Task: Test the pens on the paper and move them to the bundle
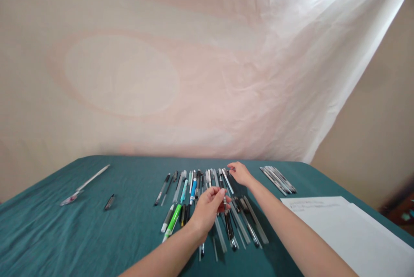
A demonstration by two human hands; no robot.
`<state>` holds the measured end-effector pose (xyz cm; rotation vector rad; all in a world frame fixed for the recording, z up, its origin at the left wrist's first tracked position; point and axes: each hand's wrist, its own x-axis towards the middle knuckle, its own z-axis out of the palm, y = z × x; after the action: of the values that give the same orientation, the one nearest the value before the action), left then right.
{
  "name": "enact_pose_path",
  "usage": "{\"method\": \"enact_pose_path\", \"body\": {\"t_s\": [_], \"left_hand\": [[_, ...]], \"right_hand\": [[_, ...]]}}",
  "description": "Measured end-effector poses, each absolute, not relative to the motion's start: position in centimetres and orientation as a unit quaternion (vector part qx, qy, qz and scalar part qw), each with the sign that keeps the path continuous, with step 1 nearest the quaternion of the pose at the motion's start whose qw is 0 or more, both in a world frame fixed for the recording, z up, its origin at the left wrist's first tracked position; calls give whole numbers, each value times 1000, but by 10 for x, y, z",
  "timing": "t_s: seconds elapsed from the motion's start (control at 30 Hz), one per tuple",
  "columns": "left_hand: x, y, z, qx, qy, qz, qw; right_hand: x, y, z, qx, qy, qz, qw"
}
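My left hand (210, 206) is closed in a pinch around a dark-barrelled pen (229, 227), which points down toward me above the other pens. Farther off, my right hand (239, 174) hovers by the far ends of the pens at the right of the row. Its fingers are slightly apart and I see nothing in them. Beneath and around both hands lie many pens in two rough rows. Among them are a blue pen (193, 187), a light teal pen (184, 191) and a bright green marker (172, 221). My left hand hides some of the middle pens.
A bundle of pens (278, 179) lies at the back right. White paper sheets (343, 229) cover the right front. To the left are a short dark pen part (109, 202) and a long white stick with a clear wrapper (92, 181). A green cloth (136, 229) covers the table.
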<state>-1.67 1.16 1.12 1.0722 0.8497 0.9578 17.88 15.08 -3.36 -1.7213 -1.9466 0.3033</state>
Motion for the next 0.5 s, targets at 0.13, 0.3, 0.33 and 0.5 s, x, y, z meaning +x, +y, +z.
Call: {"method": "enact_pose_path", "body": {"t_s": [0.13,0.3,0.33,0.5], "left_hand": [[-16,11,12,471,375,427,675],[-16,11,11,467,377,425,678],[-16,11,10,467,376,425,678],[-15,11,7,466,377,425,678]], "right_hand": [[176,153,-39,-630,-739,86,224],[174,149,-41,-633,-746,54,198],[174,148,-40,-634,-747,48,195],[177,140,-38,-635,-750,22,183]]}}
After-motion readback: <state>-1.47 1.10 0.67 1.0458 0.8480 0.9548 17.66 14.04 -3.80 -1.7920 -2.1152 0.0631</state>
